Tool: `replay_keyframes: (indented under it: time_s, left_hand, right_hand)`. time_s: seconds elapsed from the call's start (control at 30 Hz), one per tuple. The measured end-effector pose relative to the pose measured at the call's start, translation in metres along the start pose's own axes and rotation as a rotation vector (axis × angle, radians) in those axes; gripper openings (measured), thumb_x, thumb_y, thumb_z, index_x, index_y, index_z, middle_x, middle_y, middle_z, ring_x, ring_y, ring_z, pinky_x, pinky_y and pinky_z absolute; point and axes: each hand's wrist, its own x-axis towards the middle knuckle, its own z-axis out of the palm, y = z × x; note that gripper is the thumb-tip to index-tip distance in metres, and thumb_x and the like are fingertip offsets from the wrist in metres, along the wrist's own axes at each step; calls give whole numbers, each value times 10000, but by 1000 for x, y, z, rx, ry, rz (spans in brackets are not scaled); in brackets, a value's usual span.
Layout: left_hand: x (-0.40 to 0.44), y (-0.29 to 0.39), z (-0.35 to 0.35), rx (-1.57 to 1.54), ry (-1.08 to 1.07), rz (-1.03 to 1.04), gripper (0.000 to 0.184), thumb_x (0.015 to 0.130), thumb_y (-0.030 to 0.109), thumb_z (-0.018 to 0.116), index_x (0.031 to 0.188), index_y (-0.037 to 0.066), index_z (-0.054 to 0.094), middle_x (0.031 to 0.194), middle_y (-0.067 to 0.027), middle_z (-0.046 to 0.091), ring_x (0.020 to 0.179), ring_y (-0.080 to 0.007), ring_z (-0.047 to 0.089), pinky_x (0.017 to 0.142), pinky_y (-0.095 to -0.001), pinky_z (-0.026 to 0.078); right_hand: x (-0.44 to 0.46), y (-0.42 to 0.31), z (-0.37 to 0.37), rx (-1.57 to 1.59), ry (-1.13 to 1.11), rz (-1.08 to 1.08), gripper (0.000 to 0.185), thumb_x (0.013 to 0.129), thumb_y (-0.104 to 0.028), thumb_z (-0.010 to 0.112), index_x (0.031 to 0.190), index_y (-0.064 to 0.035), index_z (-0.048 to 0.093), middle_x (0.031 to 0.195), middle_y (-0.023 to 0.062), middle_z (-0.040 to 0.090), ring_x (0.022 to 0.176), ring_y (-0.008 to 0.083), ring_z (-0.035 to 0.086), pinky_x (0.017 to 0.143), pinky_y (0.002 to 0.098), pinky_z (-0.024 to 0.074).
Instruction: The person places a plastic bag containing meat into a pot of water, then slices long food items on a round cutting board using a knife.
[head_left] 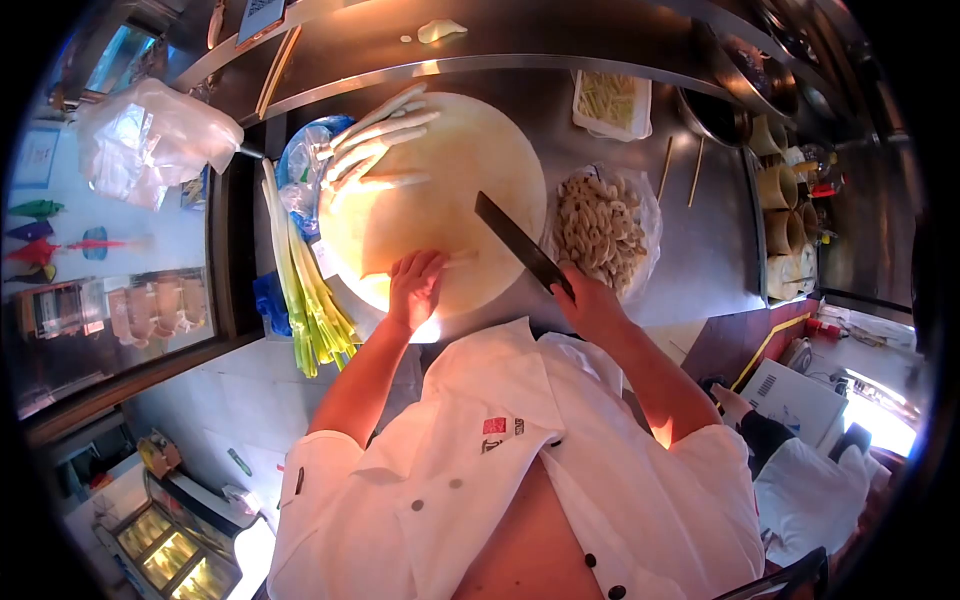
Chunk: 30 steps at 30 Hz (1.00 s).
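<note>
On the round cutting board (480, 140), my left hand (415, 285) is closed, its fingers curled down over a short white scallion stalk (460, 258) whose pale end pokes out to the right. My right hand (588, 300) grips the handle of a cleaver (518, 240). The dark blade points up and left over the board's right side, apart from the stalk. Several white scallion stalks (385, 135) lie at the board's upper left. Longer scallions with green ends (310, 290) lie along its left edge.
Right of the board is a plastic bag of sliced mushrooms (600, 225). Behind it stand a white tub of pale strips (610, 103) and a pair of chopsticks (696, 172). A steel shelf (540, 45) spans the back. Another person (810, 490) is at lower right.
</note>
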Motion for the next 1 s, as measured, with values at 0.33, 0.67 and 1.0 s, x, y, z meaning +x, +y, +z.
replay_keyframes:
  time_s: [0.33,0.67,1.0]
  left_hand:
    - [-2,12,26,-8,93,-46,285,833,50,752,1103,127,707,1113,-65,694,1023,-318,655,901,-442,486]
    - [-16,2,41,122,109,16,225,811,113,772,1033,138,744,1168,-19,681,1135,-277,626,941,-457,471]
    - [-6,8,37,105,81,14,146,851,101,743,997,114,732,1105,-67,698,1085,-311,636,918,-473,460]
  right_hand:
    - [13,-13,-3,-192,-81,-79,258,1026,-283,588,1177,-76,607,962,202,703,885,451,683,742,543,556]
    - [16,-53,1,-513,-203,-277,273,1001,-263,615,1237,-125,635,945,74,680,765,294,723,628,444,596]
    - [40,-52,14,-492,-271,-241,268,955,-179,619,1211,-100,598,990,111,679,810,327,743,651,455,607]
